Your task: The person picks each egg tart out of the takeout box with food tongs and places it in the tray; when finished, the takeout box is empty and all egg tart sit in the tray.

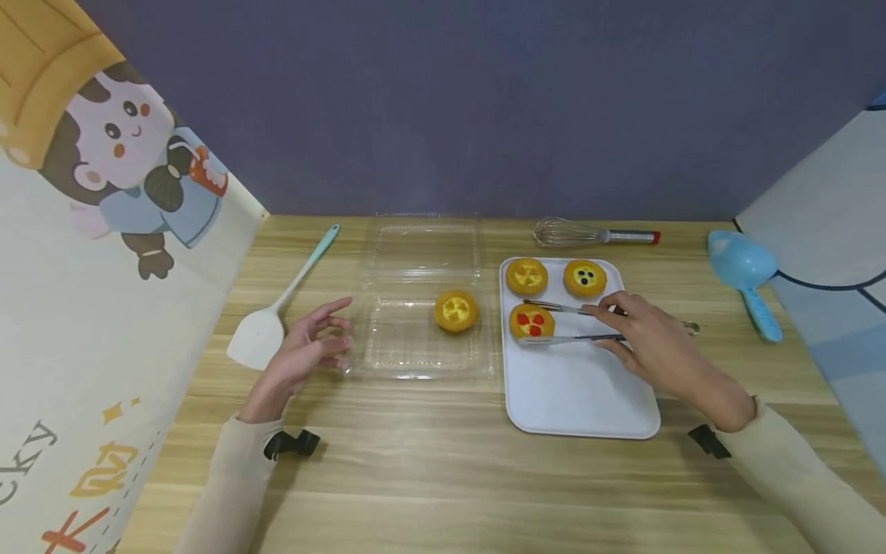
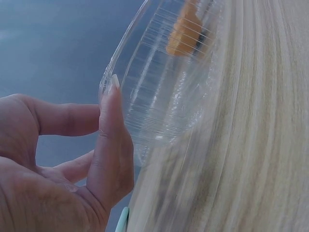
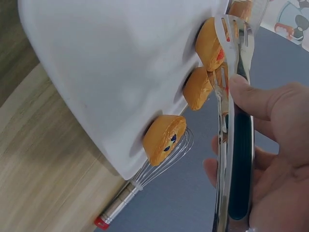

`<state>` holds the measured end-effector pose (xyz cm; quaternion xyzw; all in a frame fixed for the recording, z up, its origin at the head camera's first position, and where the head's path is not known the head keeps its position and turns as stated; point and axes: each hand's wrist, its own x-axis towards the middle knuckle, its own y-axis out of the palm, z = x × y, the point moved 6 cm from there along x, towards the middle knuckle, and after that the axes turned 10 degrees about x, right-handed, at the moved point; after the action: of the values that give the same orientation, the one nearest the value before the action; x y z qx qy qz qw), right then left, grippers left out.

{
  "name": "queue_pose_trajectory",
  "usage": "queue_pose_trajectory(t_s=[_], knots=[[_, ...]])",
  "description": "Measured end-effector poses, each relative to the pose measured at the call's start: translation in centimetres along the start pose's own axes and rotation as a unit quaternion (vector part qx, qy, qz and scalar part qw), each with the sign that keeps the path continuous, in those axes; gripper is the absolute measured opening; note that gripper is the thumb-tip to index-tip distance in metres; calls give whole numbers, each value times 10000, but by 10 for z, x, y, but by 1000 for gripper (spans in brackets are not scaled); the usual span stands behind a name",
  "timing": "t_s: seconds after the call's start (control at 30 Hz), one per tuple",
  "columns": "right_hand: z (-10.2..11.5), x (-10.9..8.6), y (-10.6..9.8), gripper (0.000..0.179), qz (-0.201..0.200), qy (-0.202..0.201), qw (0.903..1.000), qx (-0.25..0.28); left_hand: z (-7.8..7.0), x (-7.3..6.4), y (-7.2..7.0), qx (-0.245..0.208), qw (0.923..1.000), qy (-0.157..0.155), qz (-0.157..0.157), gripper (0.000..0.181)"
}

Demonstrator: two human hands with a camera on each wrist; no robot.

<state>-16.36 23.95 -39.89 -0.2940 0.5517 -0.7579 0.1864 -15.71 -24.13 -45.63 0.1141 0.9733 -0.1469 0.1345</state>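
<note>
My right hand holds metal serving tongs with fork-like ends and dark grip panels. Their two arms stand apart, one on each side of an egg tart with red pieces on top, on the white tray. Above it on the tray are a plain-topped tart and a tart with dark blue dots. My left hand is at the left edge of an open clear plastic container, fingers spread, a fingertip right at the rim. Inside the container, on the right, sits another yellow-topped tart.
A white turner with a mint handle lies left of the container. Behind the tray lies a whisk. A blue scoop is at the far right, near the side wall. The container's lid lies folded back toward the rear wall.
</note>
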Motion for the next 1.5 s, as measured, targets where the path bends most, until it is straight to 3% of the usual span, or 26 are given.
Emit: queue_pose_trajectory(t_s=[0.97, 1.5], knots=[[0, -2, 2, 61, -30, -24, 10000, 65, -1, 1, 1, 20, 10000, 0, 59, 75], [10, 4, -19, 67, -19, -64, 10000, 39, -1, 0, 1, 41, 10000, 1, 51, 74]])
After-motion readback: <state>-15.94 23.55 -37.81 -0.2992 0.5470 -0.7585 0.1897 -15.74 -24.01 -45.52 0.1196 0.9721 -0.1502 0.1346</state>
